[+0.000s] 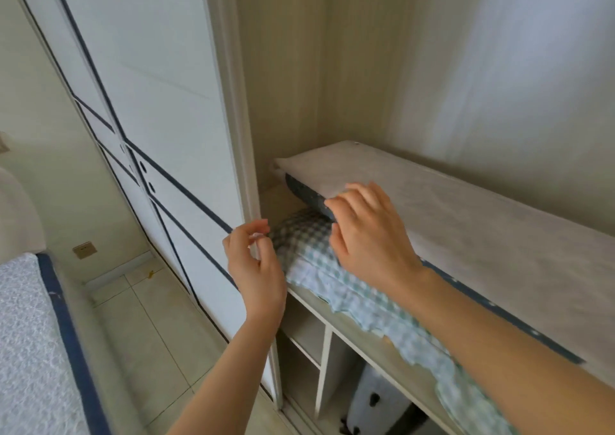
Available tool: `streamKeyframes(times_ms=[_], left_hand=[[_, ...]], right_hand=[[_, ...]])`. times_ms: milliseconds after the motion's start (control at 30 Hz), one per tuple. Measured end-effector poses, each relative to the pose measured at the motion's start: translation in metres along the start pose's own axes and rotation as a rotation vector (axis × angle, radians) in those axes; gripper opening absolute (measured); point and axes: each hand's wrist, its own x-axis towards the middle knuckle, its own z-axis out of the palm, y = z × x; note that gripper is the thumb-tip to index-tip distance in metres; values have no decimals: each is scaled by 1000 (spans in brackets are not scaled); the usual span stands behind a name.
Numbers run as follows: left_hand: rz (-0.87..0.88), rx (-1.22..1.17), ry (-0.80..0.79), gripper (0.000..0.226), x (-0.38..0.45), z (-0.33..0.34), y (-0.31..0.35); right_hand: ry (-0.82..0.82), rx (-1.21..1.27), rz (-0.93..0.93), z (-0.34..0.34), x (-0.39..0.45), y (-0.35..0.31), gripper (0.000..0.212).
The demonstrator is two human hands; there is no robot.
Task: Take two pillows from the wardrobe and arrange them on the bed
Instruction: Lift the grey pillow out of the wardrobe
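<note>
wardrobe shelf [376, 338] — two pillows stacked, top pillow [466, 221] on lower pillow [332, 268] | my right hand [369, 235] at their left end | my left hand [256, 261] just left | bed [30, 335] far left

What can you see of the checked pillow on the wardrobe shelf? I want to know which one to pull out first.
The checked pillow lies flat on the wardrobe shelf, under a grey-white pillow with a dark dotted edge. It is covered in soft green-and-white checked cloth with a wavy frill that hangs over the shelf front. Its left end sticks out uncovered. The right hand rests fingers-down at the upper pillow's corner, above it; the left hand hovers beside its left end, fingers loosely curled.
</note>
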Motion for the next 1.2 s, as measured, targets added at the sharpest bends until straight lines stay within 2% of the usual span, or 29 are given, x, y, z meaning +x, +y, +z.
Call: streamKeyframes(times_ms=[167, 300, 433, 533, 600, 667, 933, 1200], left_hand=[[-36, 2, -178, 24, -32, 50, 6], [-69, 7, -251, 32, -41, 97, 8], [-63, 49, -332, 24, -36, 146, 5], [-123, 135, -358, 51, -32, 177, 5], [-91, 215, -369, 68, -32, 191, 5], [-47, 245, -372, 74, -32, 199, 2], [-1, 222, -315, 63, -34, 192, -34], [-34, 153, -291, 73, -43, 186, -36]], right_hand=[[-63, -115, 160, 0, -14, 66, 30], [-59, -187, 263, 4, -16, 114, 30], [-55, -245, 347, 11, -3, 163, 26], [-155, -270, 418, 24, 7, 201, 28], [-244, -277, 491, 36, 11, 224, 33], [-318, -268, 547, 48, 11, 246, 39], [-571, -98, 851, 82, 3, 313, 62], [-569, -67, 962, 83, 3, 319, 78]])
